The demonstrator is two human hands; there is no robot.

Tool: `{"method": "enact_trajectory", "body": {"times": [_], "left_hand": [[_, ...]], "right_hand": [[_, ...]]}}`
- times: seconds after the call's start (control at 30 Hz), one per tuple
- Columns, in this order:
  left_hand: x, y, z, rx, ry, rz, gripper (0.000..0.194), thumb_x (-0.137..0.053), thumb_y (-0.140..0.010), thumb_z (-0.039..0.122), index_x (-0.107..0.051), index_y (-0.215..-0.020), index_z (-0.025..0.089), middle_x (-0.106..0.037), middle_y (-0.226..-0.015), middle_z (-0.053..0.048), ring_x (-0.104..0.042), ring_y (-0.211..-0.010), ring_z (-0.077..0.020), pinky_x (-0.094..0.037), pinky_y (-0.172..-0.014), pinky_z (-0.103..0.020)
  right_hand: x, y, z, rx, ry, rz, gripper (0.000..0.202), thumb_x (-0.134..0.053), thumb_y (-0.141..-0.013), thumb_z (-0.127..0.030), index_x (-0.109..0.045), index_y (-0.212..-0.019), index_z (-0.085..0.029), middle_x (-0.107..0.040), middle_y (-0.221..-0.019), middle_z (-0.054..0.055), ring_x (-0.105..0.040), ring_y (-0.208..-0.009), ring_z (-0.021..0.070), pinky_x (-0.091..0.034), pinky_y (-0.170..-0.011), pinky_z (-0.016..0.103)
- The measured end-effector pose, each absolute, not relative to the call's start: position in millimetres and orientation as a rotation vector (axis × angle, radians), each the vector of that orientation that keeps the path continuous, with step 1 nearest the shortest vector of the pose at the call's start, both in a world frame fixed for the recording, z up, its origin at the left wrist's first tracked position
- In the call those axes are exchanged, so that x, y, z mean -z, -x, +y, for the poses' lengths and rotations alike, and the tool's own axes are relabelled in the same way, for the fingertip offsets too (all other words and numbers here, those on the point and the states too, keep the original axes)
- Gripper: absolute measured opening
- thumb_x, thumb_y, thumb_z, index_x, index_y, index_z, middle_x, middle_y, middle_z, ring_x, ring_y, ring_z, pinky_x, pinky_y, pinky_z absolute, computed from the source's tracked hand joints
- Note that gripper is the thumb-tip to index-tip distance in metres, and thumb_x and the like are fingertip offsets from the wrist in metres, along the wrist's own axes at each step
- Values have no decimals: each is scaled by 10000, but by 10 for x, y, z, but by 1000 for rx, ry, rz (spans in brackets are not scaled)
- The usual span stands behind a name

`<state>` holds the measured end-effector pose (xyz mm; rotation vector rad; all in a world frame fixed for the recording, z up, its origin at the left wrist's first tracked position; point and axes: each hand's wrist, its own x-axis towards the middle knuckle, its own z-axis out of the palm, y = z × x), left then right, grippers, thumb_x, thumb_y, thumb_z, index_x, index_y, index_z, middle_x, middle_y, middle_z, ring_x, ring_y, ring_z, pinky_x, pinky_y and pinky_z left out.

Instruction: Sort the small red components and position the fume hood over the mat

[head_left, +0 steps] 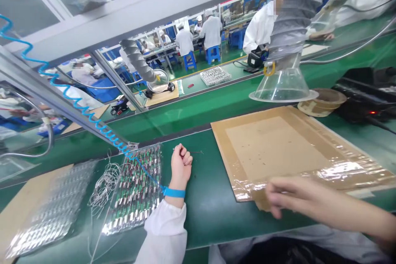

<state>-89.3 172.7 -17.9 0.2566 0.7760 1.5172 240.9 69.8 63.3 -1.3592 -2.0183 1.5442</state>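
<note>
My left hand (pixel 181 164) rests on the green bench mat with its fingers curled shut on a thin wire (pixel 194 152) whose end pokes out to the right. A blue wrist strap (pixel 174 192) with a coiled blue cord (pixel 77 107) circles that wrist. Just left of it lies a clear blister tray (pixel 136 192) of small green components. My right hand (pixel 287 196), blurred, hovers with loosely curled fingers at the near edge of a taped cardboard sheet (pixel 278 148); nothing shows in it.
A bundle of thin white wires (pixel 103 185) and a second clear tray (pixel 52 210) lie at the left. A clear fume-extractor funnel (pixel 283 82) hangs over the bench, beside a tape roll (pixel 323 101) and a black device (pixel 368 95). Other workers sit beyond.
</note>
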Motion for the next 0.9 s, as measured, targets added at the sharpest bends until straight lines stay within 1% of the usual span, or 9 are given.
{"method": "enact_trajectory", "body": {"times": [0.03, 0.07, 0.13, 0.2, 0.3, 0.4, 0.53, 0.9], "left_hand": [[177, 901, 1726, -1513, -254, 772, 288, -648, -900, 184, -397, -761, 191, -261, -588, 99, -228, -378, -29, -151, -355, -184], [174, 909, 1723, -1509, -251, 768, 289, -648, -901, 182, -396, -758, 191, -254, -587, 99, -223, -378, -29, -151, -354, -185], [169, 924, 1719, -1507, -242, 764, 292, -650, -897, 174, -396, -755, 190, -242, -585, 100, -212, -379, -30, -145, -354, -186], [167, 934, 1720, -1513, -230, 768, 295, -657, -891, 168, -396, -755, 190, -239, -584, 101, -204, -380, -29, -141, -353, -183], [170, 941, 1730, -1511, -213, 780, 308, -664, -882, 165, -387, -749, 191, -232, -581, 103, -195, -379, -28, -137, -351, -183], [174, 943, 1738, -1507, -208, 786, 321, -670, -877, 165, -378, -744, 192, -235, -581, 103, -189, -378, -27, -130, -352, -184], [174, 952, 1741, -1502, -207, 792, 320, -670, -877, 173, -379, -745, 192, -231, -579, 104, -184, -380, -26, -126, -354, -183], [196, 961, 1748, -1493, -224, 792, 327, -694, -868, 188, -389, -749, 192, -230, -583, 103, -187, -384, -28, -129, -359, -188]], "right_hand": [[-713, -2165, 812, -1727, 1174, -2015, 370, -518, -987, -537, -686, -867, -231, -749, -903, 77, -674, -812, 201, -510, -754, 334], [-774, -1941, 921, -1813, 1071, -1978, 349, -535, -986, -528, -668, -889, -221, -753, -926, 64, -665, -779, 188, -503, -728, 325], [-828, -1570, 1104, -1827, 915, -1842, 337, -532, -1005, -492, -629, -871, -198, -759, -904, 59, -673, -838, 179, -499, -802, 320], [-800, -1309, 1230, -1887, 739, -1707, 327, -527, -1022, -459, -611, -873, -181, -763, -883, 63, -691, -860, 172, -506, -841, 318], [-673, -1096, 1316, -2035, 547, -1474, 332, -506, -1040, -447, -611, -915, -158, -756, -881, 69, -721, -796, 164, -540, -798, 318], [-546, -1017, 1320, -2097, 524, -1289, 350, -493, -1048, -450, -625, -934, -147, -738, -821, 52, -719, -729, 148, -544, -753, 297], [-468, -975, 1311, -2136, 541, -1209, 350, -498, -1049, -443, -626, -910, -148, -714, -724, 29, -699, -675, 131, -533, -723, 271], [-348, -869, 1321, -2163, 601, -1175, 382, -479, -1050, -464, -613, -867, -158, -676, -653, -1, -643, -587, 107, -502, -653, 241]]}}
